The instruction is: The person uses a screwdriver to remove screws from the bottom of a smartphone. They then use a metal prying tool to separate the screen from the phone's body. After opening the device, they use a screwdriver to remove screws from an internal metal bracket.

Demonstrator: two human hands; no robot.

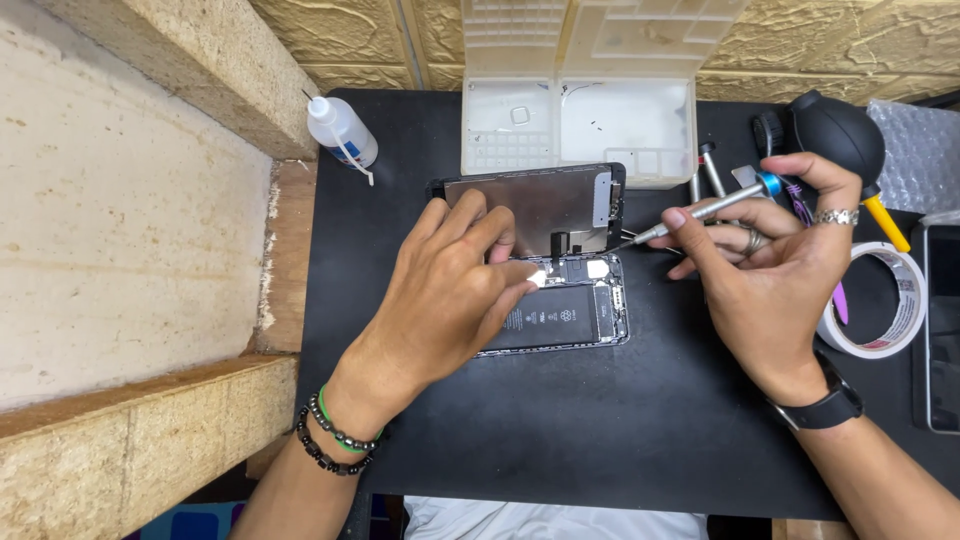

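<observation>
An opened phone body (575,310) lies on the black mat (560,430), its black battery showing. Its screen panel (545,200) is folded up behind it, leaning toward the parts box. My left hand (450,295) rests over the left half of the phone, fingertips pressing near the connector area at the top. My right hand (775,270) holds a slim metal screwdriver (700,210) with a blue cap, its tip pointing left at the phone's upper edge. Rings sit on the right hand's fingers and a dark watch on its wrist.
A clear plastic parts box (580,125) stands open behind the phone. A small squeeze bottle (340,130) lies at the back left. A black air blower (835,130), spare drivers (705,170), a tape roll (885,300) and another phone (942,320) sit at right. Stone ledges (150,200) border the left.
</observation>
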